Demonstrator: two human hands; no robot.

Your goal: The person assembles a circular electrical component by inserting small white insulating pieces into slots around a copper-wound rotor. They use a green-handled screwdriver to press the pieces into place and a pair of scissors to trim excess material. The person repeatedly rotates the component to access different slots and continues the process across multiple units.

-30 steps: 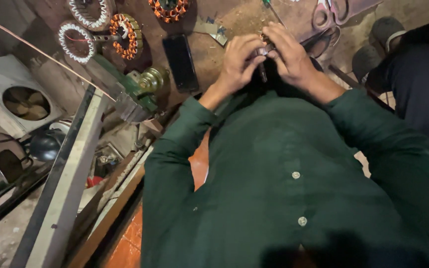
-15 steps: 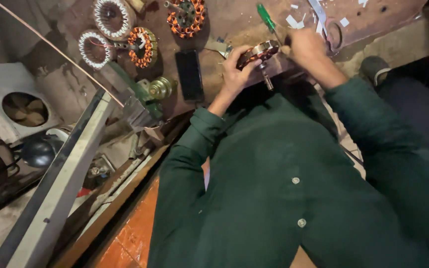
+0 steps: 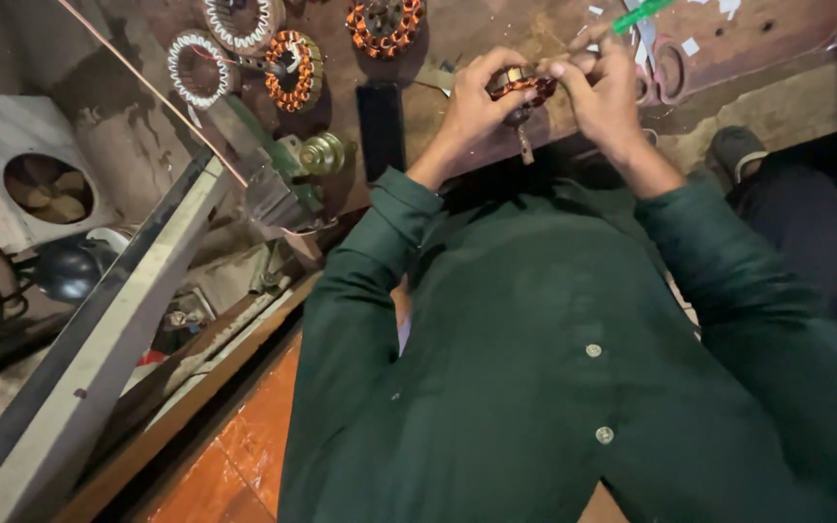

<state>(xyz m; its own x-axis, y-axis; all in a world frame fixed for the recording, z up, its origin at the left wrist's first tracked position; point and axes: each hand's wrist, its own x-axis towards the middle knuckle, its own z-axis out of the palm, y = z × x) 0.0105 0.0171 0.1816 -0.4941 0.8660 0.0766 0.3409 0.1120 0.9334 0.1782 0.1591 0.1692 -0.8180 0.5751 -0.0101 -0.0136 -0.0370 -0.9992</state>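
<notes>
Motor repair workshop: wound stators (image 3: 288,68) on a worn workbench (image 3: 496,29).

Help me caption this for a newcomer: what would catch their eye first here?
Both hands, left hand and right hand, grip a small copper-wound motor stator over the worn brown wooden workbench at top centre. To the left lie three more ring-shaped copper-wound stators, beside a flat black phone.
</notes>
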